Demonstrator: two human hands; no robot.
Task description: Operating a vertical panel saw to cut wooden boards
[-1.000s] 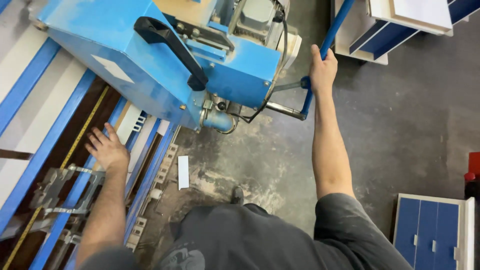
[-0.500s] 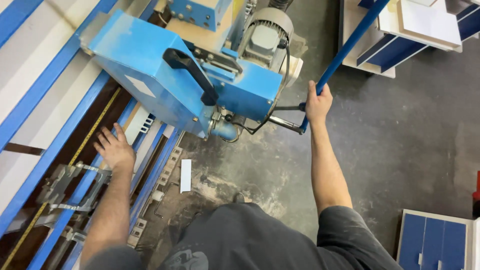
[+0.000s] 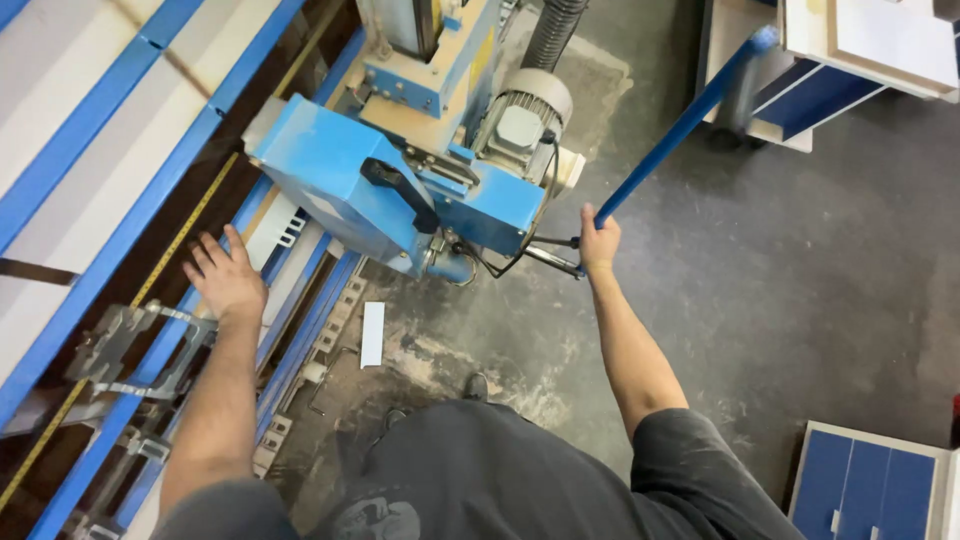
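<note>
A blue saw carriage with a black handle and a grey motor hangs on a vertical panel-saw frame. My right hand grips the lower end of a long blue lever bar that runs up to the right. My left hand lies flat, fingers spread, on the blue rail of the frame, just left of the carriage. A metal clamp bracket sits below that hand.
White panels and blue-edged boards are stacked at the top right. A blue and white cabinet piece lies at the bottom right. A small white strip lies on the dusty concrete floor. A grey dust hose rises behind the motor.
The saw carriage has shifted down and right in view with the lever bar. My right hand stays on the bar, and my left hand stays on the rail.
</note>
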